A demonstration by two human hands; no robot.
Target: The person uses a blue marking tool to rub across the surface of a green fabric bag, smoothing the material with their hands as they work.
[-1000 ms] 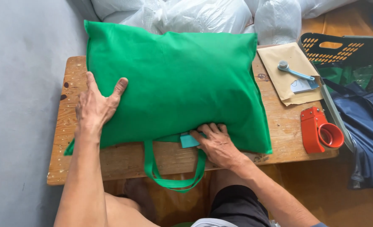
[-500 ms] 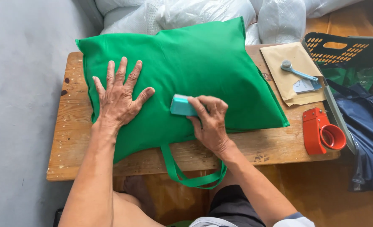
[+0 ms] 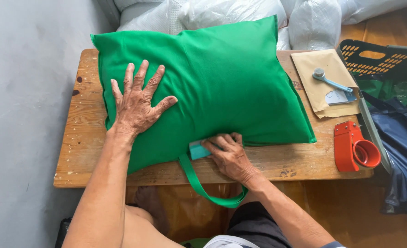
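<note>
Wooden table (image 3: pixel 89 151) | left hand (image 3: pixel 137 103) spread flat on green bag (image 3: pixel 222 78) | right hand (image 3: pixel 228 154) clamped on teal block (image 3: pixel 198 149) | press evenly, judged best.

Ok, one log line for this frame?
left hand: flat on green bag | right hand: gripping teal block at bag's near edge | strap: hangs off wooden table

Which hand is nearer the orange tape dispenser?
Right. The right hand rests at the green bag's near edge, apart from the orange tape dispenser; the left hand lies flat on the bag, farther away.
</note>
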